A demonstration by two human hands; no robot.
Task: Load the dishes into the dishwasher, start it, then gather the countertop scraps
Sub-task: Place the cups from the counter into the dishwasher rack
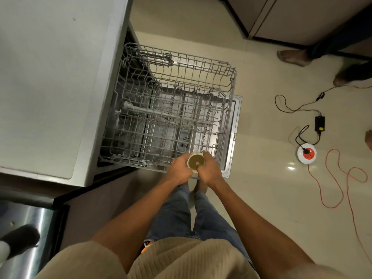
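Observation:
A pale cup (pixel 195 161) with a greenish-brown inside is held between both hands at the near edge of the pulled-out grey wire rack (pixel 173 109). My left hand (pixel 181 170) grips its left side. My right hand (pixel 209 171) grips its right side, thumb over the rim. Both wire racks of the open dishwasher hold no dishes that I can see. The lowered dishwasher door (pixel 233 137) lies under the racks.
A grey countertop (pixel 50 87) runs along the left, with a steel sink (pixel 30 228) at the bottom left. On the tiled floor to the right lie a round socket reel (pixel 306 155), a black adapter (pixel 319 123) and an orange cable (pixel 338 188). Another person's feet (pixel 291 57) stand at the upper right.

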